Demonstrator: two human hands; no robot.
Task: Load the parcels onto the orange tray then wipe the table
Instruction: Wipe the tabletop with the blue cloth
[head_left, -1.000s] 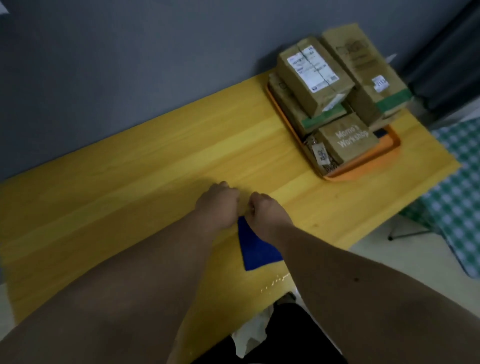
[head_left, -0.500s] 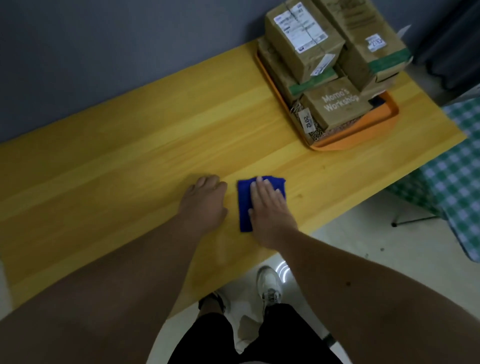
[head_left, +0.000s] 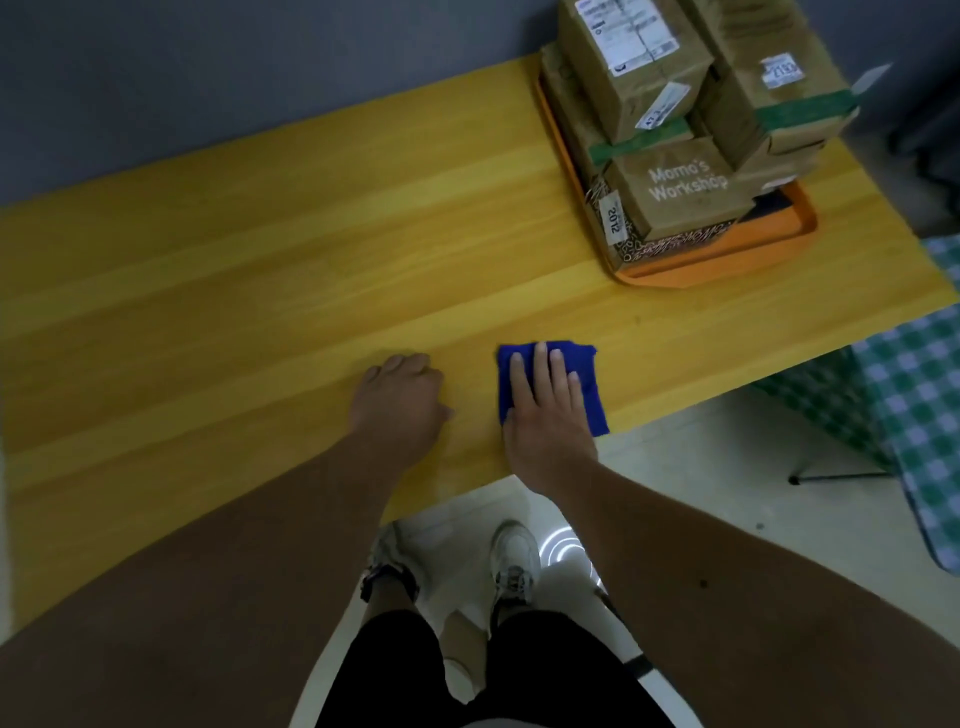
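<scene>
Cloth: the blue cloth (head_left: 550, 387) lies folded flat at the near edge of the counter (head_left: 260, 270), long axis toward twelve o'clock.
Right hand: the right hand (head_left: 545, 410) presses on the cloth, palm down, fingers straight.
Left hand: the left hand (head_left: 400, 402) rests on bare wood at nine o'clock of the cloth, holding nothing; its fingers are curled under, hard to read.
Parcels: the parcels (head_left: 691, 119) are stacked on the orange tray (head_left: 727, 260) at one o'clock, well apart from both hands.
Key relation: unwiped counter spreads toward nine and eleven o'clock; the right hand alone can drive the cloth.
Hidden: the upper parcels are cut off at the top; the tray's far side is covered.
</scene>
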